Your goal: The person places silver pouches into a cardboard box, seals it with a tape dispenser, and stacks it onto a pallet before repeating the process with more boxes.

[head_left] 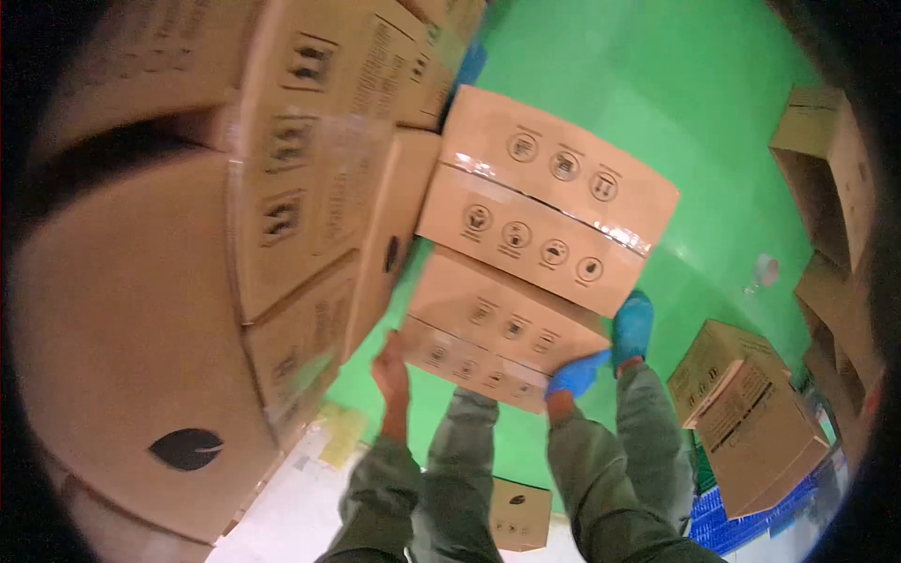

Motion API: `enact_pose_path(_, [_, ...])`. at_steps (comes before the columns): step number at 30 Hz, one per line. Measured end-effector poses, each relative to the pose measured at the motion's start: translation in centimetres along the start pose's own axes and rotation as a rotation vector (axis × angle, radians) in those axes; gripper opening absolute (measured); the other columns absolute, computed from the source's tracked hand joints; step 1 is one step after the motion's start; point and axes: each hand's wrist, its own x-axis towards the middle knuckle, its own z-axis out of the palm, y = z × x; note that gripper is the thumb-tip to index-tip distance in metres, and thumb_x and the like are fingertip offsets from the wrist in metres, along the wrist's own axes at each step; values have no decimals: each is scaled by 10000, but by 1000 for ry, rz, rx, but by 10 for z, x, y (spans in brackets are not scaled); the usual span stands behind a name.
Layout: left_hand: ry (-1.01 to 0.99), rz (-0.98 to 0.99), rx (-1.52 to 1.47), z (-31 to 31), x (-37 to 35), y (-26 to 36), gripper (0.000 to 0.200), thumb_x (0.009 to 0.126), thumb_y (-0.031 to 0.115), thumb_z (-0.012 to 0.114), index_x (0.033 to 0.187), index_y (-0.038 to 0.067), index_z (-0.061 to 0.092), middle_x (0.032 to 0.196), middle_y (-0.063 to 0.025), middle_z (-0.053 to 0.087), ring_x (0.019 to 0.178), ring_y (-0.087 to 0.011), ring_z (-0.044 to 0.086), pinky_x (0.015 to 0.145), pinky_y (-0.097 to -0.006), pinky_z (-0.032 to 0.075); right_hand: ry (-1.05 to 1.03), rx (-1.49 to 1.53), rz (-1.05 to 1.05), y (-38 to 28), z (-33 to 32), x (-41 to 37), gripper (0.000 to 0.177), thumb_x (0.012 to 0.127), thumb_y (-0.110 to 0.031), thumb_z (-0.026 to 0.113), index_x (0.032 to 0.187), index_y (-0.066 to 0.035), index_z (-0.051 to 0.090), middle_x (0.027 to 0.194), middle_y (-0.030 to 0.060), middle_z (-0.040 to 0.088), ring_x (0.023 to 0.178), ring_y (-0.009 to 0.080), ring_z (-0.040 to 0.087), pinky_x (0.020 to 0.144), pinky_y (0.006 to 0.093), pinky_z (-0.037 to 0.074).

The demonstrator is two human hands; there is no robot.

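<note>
A taped cardboard box (483, 333) with printed handling symbols is between my two hands, in front of my legs. My bare left hand (390, 368) grips its left edge, fingers partly hidden behind the side. On the right, my right hand (575, 375), in a blue glove, presses against the near right corner, its fingertips partly out of sight. A bigger-looking taped cardboard box (549, 197) with similar round symbols lies just beyond, its near edge next to the held one. Whether the two touch cannot be made out.
Tall stacked cartons (310, 159) line the left side. Open cardboard boxes (751, 422) and a blue crate (760, 516) are at lower right, with more cartons (826, 169) along the right. A tape roll (767, 270) lies on the green floor (648, 56). Behind my feet sits a small carton (520, 516).
</note>
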Motion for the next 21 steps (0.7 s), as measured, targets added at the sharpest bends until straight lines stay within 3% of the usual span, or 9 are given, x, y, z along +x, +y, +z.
enact_pose_path(1, [28, 100, -50, 0, -32, 34, 406, 959, 333, 598, 1016, -60, 683, 943, -38, 661, 896, -145, 572, 846, -321, 471, -11, -33, -107, 32, -4, 28, 703, 999, -575, 327, 1274, 28, 562, 1171, 128, 646, 976, 255, 598, 892, 385, 471])
enact_pose_path(3, [-118, -89, 59, -24, -55, 16, 417, 956, 330, 587, 1044, -64, 690, 941, -101, 694, 918, -158, 598, 860, -324, 468, -187, 383, -218, 66, -10, 76, 632, 1001, -508, 395, 1337, 17, 495, 1203, 150, 623, 1005, 261, 610, 874, 395, 503])
enact_pose_path(8, [-366, -424, 28, -50, -90, 12, 517, 955, 428, 567, 1013, -68, 695, 990, -191, 703, 905, -195, 655, 769, -339, 520, -313, 741, -48, 36, -47, 91, 640, 980, -546, 413, 1390, -56, 451, 1219, 109, 612, 1033, 277, 593, 895, 394, 492])
enact_pose_path(10, [-549, -266, 364, -35, -49, -4, 510, 955, 424, 561, 1083, -57, 673, 1082, -200, 684, 998, -245, 649, 875, -368, 507, -311, 703, 7, 51, -58, 115, 649, 975, -561, 408, 1399, -71, 441, 1252, 103, 593, 1061, 281, 578, 914, 398, 481])
enact_pose_path(12, [-414, 140, 464, 13, -8, -30, 691, 920, 535, 526, 1265, -63, 553, 1199, -270, 615, 1121, -393, 594, 970, -412, 443, -467, 782, -31, 69, -55, 147, 684, 965, -597, 364, 1382, -64, 457, 1318, 113, 545, 1121, 279, 543, 963, 421, 448])
enact_pose_path(14, [-395, 51, 233, 53, -4, -33, 717, 922, 548, 516, 1322, -48, 497, 1280, -273, 564, 1165, -388, 564, 961, -421, 443, -609, 831, -4, 92, -49, 188, 690, 962, -608, 339, 1382, -73, 458, 1347, 109, 520, 1145, 279, 526, 988, 427, 427])
enact_pose_path(16, [-531, -340, 18, 69, -28, -17, 732, 928, 605, 447, 1193, -61, 597, 1162, -285, 623, 1108, -402, 594, 929, -436, 449, -766, 863, 17, 79, -65, 205, 698, 960, -618, 315, 1383, -82, 458, 1376, 104, 495, 1168, 280, 509, 1013, 433, 407])
enact_pose_path(18, [-472, -263, 408, 40, -72, 28, 824, 921, 675, 343, 959, -77, 678, 954, -300, 664, 997, -412, 634, 883, -455, 450, -1169, 797, 160, 47, -83, 176, 679, 962, -612, 299, 1387, -109, 460, 1379, 100, 494, 1181, 291, 497, 1026, 436, 394])
enact_pose_path(21, [-411, -250, 459, 2, -125, 74, 820, 919, 673, 351, 922, -74, 689, 923, -301, 668, 968, -413, 641, 876, -459, 451, -1124, 907, 154, 35, -112, 148, 637, 987, -585, 318, 1345, -88, 489, 1402, 95, 462, 1217, 267, 441, 1055, 412, 367])
